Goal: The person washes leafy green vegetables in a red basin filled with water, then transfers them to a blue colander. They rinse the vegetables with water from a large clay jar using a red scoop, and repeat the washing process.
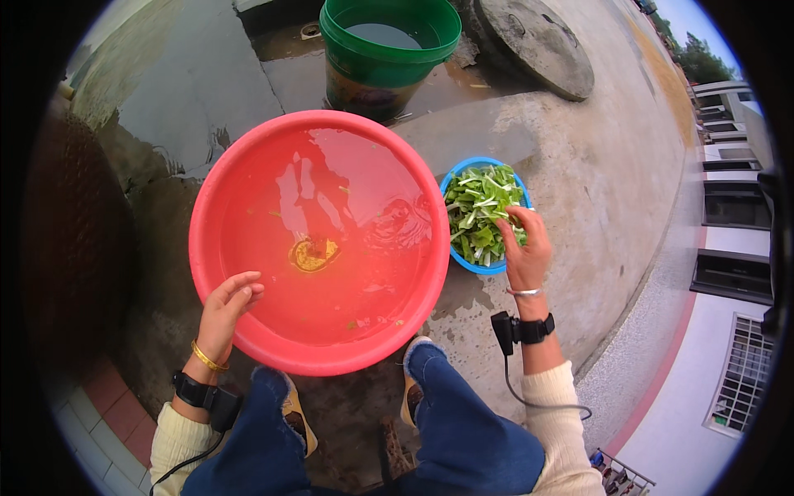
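A large red plastic basin (319, 366) sits on the ground before me, holding water with small plant scraps afloat. A yellow mark (313, 254) shows at its bottom. My left hand (228, 310) hovers over the basin's near left rim, fingers apart and nothing in them. To the right of the basin, a blue plastic basket (493, 270) is heaped with cut leafy greens (484, 204). Over the right side of the greens is my right hand (527, 245), thumb and fingers bent close to the leaves. Whether it pinches a leaf is hard to tell.
Behind the basin stands a green bucket (391, 56) with water in it. A round concrete lid (536, 46) leans at the back right. Wet concrete (186, 80) spreads to the left. Black cables hang from wrist-worn devices (524, 328).
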Demonstrator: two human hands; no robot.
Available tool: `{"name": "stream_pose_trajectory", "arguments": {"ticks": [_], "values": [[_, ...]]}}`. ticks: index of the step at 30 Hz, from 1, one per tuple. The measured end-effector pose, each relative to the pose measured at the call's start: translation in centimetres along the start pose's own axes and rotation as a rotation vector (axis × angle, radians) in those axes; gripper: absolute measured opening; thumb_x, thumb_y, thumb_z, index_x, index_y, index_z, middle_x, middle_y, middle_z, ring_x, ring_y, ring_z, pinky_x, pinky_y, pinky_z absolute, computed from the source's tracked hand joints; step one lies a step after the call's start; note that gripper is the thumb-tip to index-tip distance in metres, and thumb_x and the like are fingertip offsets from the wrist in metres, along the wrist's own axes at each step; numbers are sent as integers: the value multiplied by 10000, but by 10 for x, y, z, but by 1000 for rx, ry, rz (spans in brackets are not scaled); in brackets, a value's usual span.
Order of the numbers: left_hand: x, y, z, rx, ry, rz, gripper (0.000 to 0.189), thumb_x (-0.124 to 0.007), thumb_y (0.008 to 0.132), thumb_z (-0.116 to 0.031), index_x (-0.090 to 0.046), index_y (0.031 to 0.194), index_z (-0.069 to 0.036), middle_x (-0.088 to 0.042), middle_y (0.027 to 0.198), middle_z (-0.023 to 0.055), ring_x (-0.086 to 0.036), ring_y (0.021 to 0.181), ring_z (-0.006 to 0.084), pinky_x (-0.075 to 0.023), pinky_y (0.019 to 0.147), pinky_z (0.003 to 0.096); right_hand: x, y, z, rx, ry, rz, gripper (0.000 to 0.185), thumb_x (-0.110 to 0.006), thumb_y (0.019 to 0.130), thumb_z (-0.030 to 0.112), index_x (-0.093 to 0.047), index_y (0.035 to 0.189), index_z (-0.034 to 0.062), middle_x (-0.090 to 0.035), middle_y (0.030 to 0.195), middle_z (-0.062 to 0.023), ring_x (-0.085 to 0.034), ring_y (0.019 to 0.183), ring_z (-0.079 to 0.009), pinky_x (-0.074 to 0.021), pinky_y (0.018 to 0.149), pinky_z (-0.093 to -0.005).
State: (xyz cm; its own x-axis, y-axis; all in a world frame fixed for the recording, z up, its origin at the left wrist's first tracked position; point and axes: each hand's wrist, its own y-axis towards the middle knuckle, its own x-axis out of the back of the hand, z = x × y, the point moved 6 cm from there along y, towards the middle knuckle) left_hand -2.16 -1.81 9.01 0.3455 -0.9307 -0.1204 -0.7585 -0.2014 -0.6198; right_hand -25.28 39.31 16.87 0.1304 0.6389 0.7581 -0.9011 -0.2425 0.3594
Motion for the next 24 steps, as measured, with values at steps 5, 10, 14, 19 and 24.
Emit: {"name": "stream_pose_trajectory", "arguments": {"ticks": [5, 10, 14, 19, 24], "values": [[1, -2, -4, -10, 42, -31, 295, -520, 981, -117, -593, 1247, -12, -658, 1093, 69, -614, 1050, 143, -472, 960, 292, -10, -8, -47, 56, -285, 85, 360, -665, 865, 31, -621, 1221, 66, -650, 1161, -142, -589, 1123, -300, -489, 927, -385], [21, 0, -4, -80, 12, -87, 290, -523, 974, -96, -602, 1244, -25, -657, 1081, 42, -609, 1017, 117, -472, 906, 253, -7, -25, -60, -204, 43, 100, 247, -578, 950, 64, -643, 1187, 36, -680, 1077, -93, -638, 971, -157, -510, 818, -278], [69, -13, -4, -229, 134, -364, 342, -534, 986, -157, -551, 1316, -70, -618, 1142, 17, -582, 1019, 105, -466, 880, 243, -63, -84, -43, -534, 339, 444, 321, -558, 989, 151, -551, 1283, 21, -648, 1033, -37, -596, 860, -94, -491, 732, -226], [84, -37, 46, 100, 16, -347, 385, -518, 995, -285, -498, 1336, -108, -592, 1223, 18, -566, 1092, 140, -449, 947, 318, -103, -167, -23, -1115, 891, 663, 367, -507, 1014, 230, -469, 1320, 32, -657, 1085, -92, -659, 953, -182, -571, 809, -360], [63, -61, 77, 338, -159, -149, 274, -516, 1000, -274, -541, 1187, -76, -652, 1043, 64, -654, 869, 170, -547, 807, 324, -113, -173, -20, -1169, 984, 685, 325, -462, 1024, 235, -498, 1284, 44, -641, 1111, -84, -671, 928, -190, -587, 759, -348]]}}
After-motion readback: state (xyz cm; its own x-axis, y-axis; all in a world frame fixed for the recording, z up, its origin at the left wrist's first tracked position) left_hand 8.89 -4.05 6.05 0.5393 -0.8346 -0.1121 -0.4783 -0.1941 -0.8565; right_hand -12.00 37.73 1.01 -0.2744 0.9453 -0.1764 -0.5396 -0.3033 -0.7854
